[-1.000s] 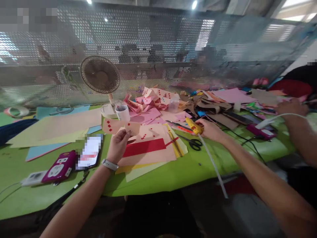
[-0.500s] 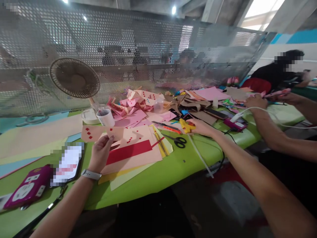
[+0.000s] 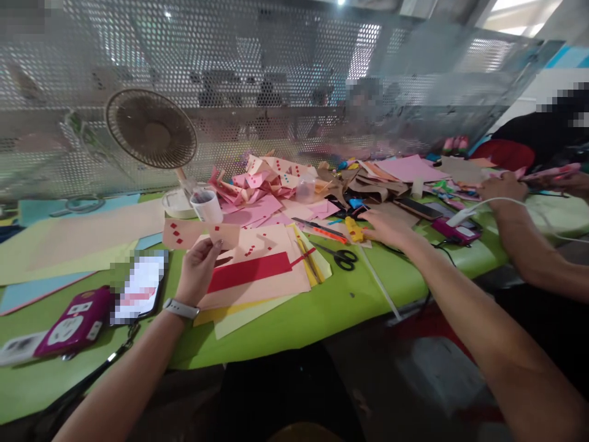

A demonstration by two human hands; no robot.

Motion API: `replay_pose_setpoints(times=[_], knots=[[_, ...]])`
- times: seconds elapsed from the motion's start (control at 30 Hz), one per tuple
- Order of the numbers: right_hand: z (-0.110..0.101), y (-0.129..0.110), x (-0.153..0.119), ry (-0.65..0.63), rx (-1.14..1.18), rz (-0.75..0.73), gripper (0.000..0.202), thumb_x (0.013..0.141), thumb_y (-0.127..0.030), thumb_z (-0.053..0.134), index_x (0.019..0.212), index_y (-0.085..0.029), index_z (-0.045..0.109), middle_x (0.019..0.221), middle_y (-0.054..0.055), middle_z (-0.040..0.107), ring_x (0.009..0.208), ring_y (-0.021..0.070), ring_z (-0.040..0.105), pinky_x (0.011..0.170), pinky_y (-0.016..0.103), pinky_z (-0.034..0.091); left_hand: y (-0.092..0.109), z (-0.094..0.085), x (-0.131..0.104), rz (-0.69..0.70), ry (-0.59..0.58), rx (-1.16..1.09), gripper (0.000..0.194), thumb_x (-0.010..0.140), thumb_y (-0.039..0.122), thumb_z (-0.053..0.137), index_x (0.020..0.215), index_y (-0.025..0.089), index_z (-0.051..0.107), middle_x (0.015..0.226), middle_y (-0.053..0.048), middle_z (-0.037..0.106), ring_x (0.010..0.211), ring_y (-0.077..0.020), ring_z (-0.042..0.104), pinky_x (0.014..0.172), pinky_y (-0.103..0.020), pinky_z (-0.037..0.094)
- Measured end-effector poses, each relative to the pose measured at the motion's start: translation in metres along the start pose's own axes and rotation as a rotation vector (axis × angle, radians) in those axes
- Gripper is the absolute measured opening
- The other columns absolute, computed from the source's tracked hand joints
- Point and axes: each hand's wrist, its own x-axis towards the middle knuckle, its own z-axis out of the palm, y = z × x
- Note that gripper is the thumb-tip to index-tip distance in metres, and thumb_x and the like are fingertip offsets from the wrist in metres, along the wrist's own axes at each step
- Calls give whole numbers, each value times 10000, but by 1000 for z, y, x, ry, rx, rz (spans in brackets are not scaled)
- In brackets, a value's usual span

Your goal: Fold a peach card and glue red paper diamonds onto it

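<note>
My left hand (image 3: 199,267) pinches a strip of peach paper (image 3: 177,234) with red diamond marks, held up over the stacked sheets. Beneath it, a broad red paper band (image 3: 251,271) lies across a peach sheet (image 3: 257,299) bearing small red marks. My right hand (image 3: 389,228) reaches out with its fingers extended, right beside a yellow plastic tool (image 3: 353,229) whose kind I cannot make out. Some of its fingertips are hard to see against the dark items. Black-handled scissors (image 3: 344,259) and an orange-and-black utility knife (image 3: 327,231) lie between the hands.
A round fan (image 3: 151,129) and a white cup (image 3: 207,207) stand at the back left. Crumpled pink paper (image 3: 257,181) is heaped behind. A phone (image 3: 140,287) and a purple case (image 3: 76,325) lie left. Another person's hand (image 3: 504,187) works at the right.
The view has shifted, so things appear farther right and slightly higher. My right hand has drawn slightly away from the yellow tool; my left hand keeps hold of the paper strip.
</note>
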Motion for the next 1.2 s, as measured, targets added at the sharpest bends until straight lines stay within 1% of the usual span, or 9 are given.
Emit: replay_pose_setpoints(times=[0.13, 0.23, 0.4, 0.6, 0.73, 0.87, 1.03, 1.1, 1.2], knots=[[-9, -63, 0, -23, 166, -34, 204, 885, -348, 548, 925, -203, 686, 926, 60, 715, 777, 188, 654, 645, 261, 437, -1, -1, -1, 9, -14, -12, 404, 748, 452, 738, 1006, 149, 671, 937, -64, 716, 905, -237, 702, 777, -408, 623], [-4, -108, 1, -18, 161, -61, 164, 885, -332, 564, 927, -215, 670, 881, 45, 714, 768, 181, 640, 619, 251, 389, -2, -2, -1, 17, -34, -10, 389, 770, 449, 722, 1026, 159, 675, 940, -59, 717, 896, -226, 705, 782, -397, 623], [10, -150, 5, -104, 155, 19, 392, 855, -582, 543, 732, -218, 622, 692, 31, 673, 668, 180, 611, 537, 261, 316, -2, -2, -2, 30, -44, -21, 375, 776, 450, 718, 1025, 171, 681, 955, -55, 716, 907, -221, 704, 787, -387, 623], [24, -160, 10, -183, 99, -20, 326, 860, -487, 551, 695, -208, 585, 702, 37, 672, 647, 178, 593, 509, 270, 278, 0, -2, -2, 26, -48, -39, 353, 785, 442, 709, 1005, 168, 677, 940, -57, 720, 910, -226, 704, 775, -391, 627], [20, -151, 13, -135, 232, 90, 293, 855, -416, 550, 650, -209, 573, 626, 27, 659, 638, 183, 612, 540, 266, 341, -1, -2, -2, 44, -49, -56, 347, 792, 437, 702, 1011, 169, 677, 959, -59, 721, 916, -224, 702, 765, -379, 629], [12, -143, 19, -45, 646, 159, 164, 819, -367, 602, 832, -204, 608, 691, 16, 680, 613, 159, 630, 574, 256, 437, -3, -3, 0, 40, -44, -75, 354, 783, 441, 710, 1013, 175, 676, 944, -57, 722, 904, -213, 703, 740, -342, 628], [6, -150, 33, -55, 1171, 45, 333, 770, -445, 675, 980, -188, 643, 801, 19, 674, 596, 107, 596, 589, 246, 505, -5, -4, 1, 26, -51, -76, 359, 782, 454, 709, 1011, 180, 669, 930, -53, 723, 909, -219, 706, 757, -358, 623], [2, -155, 41, -25, 1168, 38, 362, 771, -491, 678, 952, -178, 654, 744, 14, 655, 507, 87, 542, 495, 229, 472, -5, -4, 1, 27, -56, -65, 372, 780, 465, 707, 1016, 180, 667, 934, -56, 724, 921, -228, 705, 769, -371, 622], [-5, -162, 52, 72, 961, 4, 308, 763, -451, 708, 896, -180, 649, 708, 17, 660, 515, 112, 573, 472, 231, 442, -5, -3, 0, 23, -58, -55, 395, 773, 486, 704, 1023, 183, 664, 946, -60, 723, 941, -239, 702, 789, -388, 617]])
